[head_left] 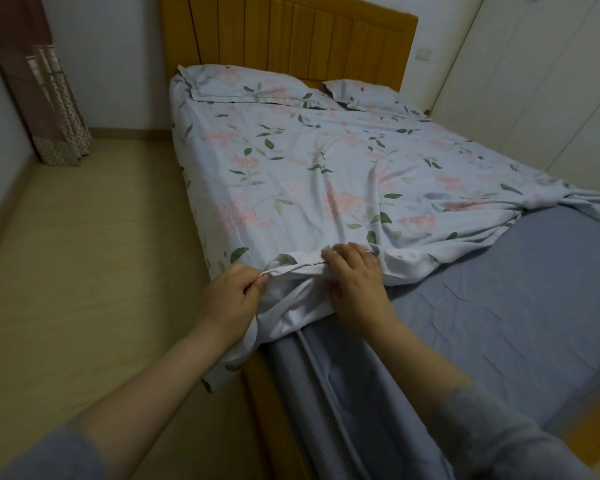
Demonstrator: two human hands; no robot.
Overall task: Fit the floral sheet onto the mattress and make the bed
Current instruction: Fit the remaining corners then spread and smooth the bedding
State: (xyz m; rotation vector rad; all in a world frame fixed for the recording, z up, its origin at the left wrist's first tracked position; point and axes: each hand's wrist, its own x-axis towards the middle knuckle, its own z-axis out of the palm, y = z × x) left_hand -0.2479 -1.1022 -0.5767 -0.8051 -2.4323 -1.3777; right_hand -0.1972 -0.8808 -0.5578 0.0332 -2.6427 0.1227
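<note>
The pale floral sheet (319, 174) covers the head and middle of the mattress (520, 299), whose blue-grey cover shows bare at the foot. The sheet's near edge lies bunched and turned over, white underside up, at the mattress's near left side. My left hand (231, 299) pinches that folded edge between thumb and fingers. My right hand (355, 282) lies on the bunched edge just to the right, fingers curled over the fold. Two floral pillows (250, 86) lie by the wooden headboard (291, 36).
A wooden bed frame (257, 393) runs along the near left side. Pale floor (83, 254) stretches left of the bed to a patterned curtain (49, 98). White wardrobe doors (534, 81) stand close along the bed's right side.
</note>
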